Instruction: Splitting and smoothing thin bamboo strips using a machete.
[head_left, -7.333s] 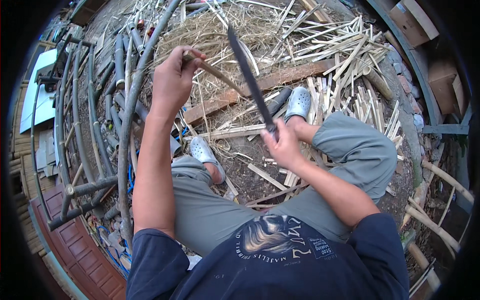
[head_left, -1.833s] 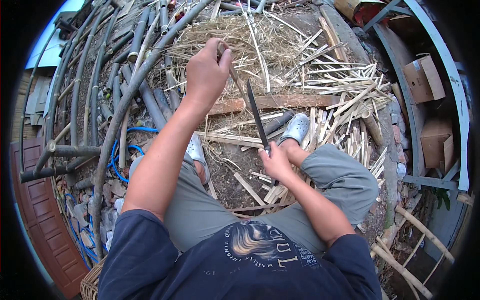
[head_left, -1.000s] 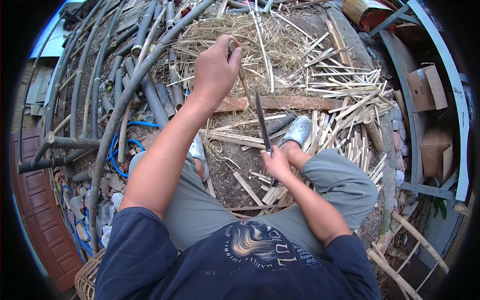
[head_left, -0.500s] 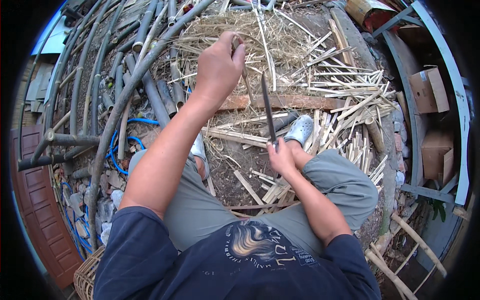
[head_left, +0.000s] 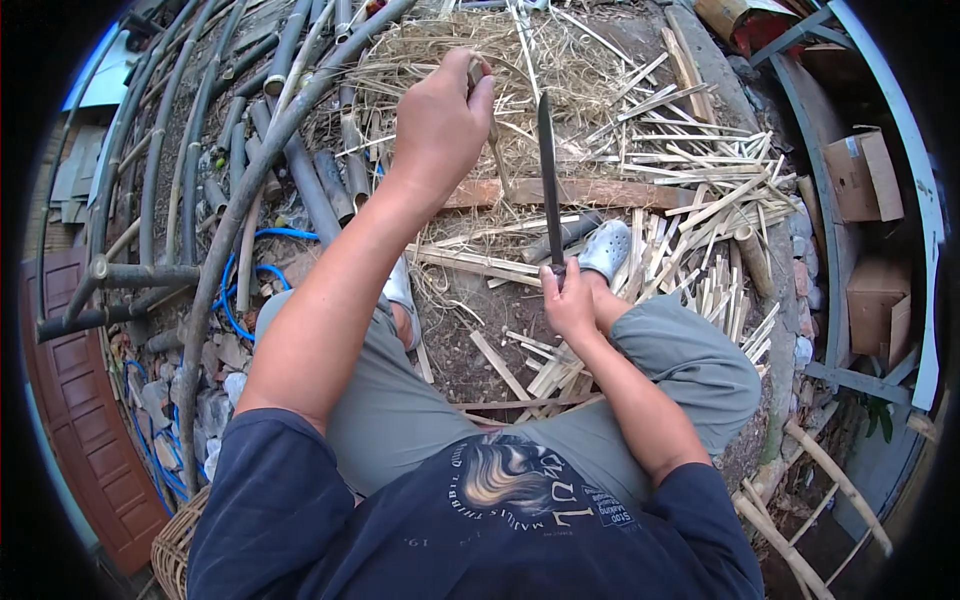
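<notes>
My left hand point(head_left: 440, 118) is closed round the top of a narrow bamboo strip point(head_left: 498, 160), whose lower end reaches down to a reddish-brown wooden plank point(head_left: 590, 193) lying across in front of me. In my right hand point(head_left: 568, 300) is the handle of a long dark-bladed machete point(head_left: 549, 180). Its blade points away from me, a little right of the strip and apart from it. The handle itself is mostly covered by my fingers. My feet, in pale clogs point(head_left: 605, 248), rest on the near side of the plank.
Curly bamboo shavings point(head_left: 480, 60) heap up beyond the plank. Split bamboo strips point(head_left: 690, 240) lie scattered on the right. At left are round bamboo poles point(head_left: 310, 195), a bamboo frame point(head_left: 150, 275) and a blue hose point(head_left: 235, 310). A shelf with cardboard boxes point(head_left: 880, 310) stands at far right.
The machete has risen and swung more upright, its tip moving farther away from me. My right hand has shifted slightly up and right. My left hand has moved slightly away, still holding the strip.
</notes>
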